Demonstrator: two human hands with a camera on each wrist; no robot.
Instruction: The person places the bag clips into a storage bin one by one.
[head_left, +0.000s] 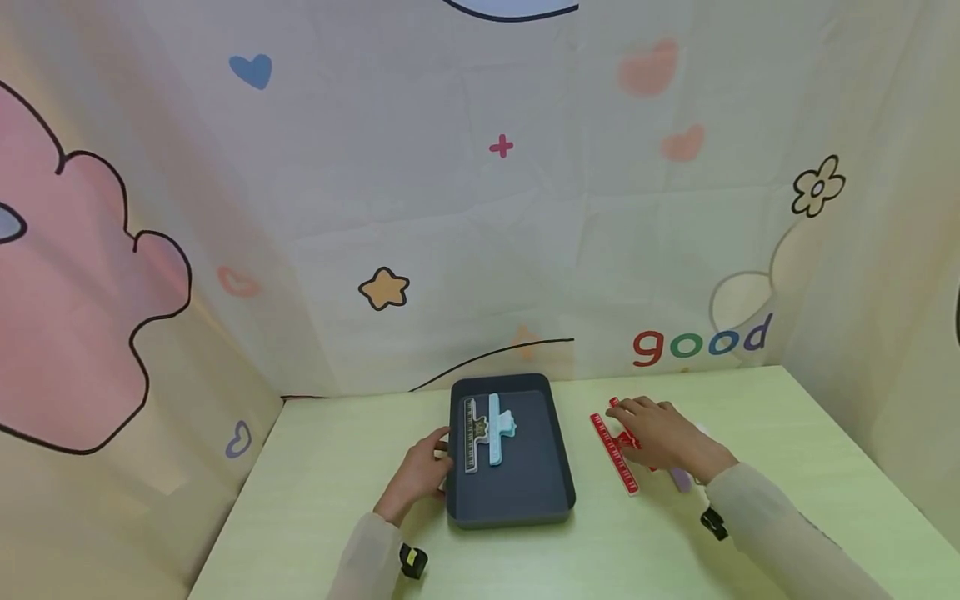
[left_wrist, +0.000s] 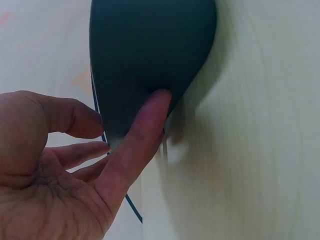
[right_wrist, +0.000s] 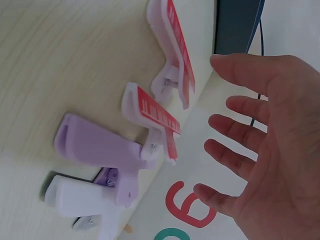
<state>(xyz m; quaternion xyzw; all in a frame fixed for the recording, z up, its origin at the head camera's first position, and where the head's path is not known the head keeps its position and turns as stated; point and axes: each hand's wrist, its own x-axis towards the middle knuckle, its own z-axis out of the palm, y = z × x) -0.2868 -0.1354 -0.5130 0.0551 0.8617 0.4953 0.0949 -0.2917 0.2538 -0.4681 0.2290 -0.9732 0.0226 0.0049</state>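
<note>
My left hand (head_left: 417,473) is at the left side of a dark grey tray (head_left: 513,504). In the left wrist view, one long finger presses the tray's outer wall (left_wrist: 150,45), and another fingertip meets the rim. A black ruler-edged clip (head_left: 471,437) and a light blue clip (head_left: 495,429) lie side by side in the tray. My right hand (head_left: 660,433) hovers over the clips to the right of the tray, fingers spread and holding nothing. Under and around it are two red-faced clips, one nearer the tray (right_wrist: 175,45) and one beside it (right_wrist: 152,112), then a purple clip (right_wrist: 95,140) and a white clip (right_wrist: 85,197).
The pale wood-grain table (head_left: 322,500) runs back to a printed curtain (head_left: 420,208), which also hangs at both sides. The tray's far end is close to that curtain. Small black devices sit under both wrists, the right one (head_left: 714,523) near the table surface.
</note>
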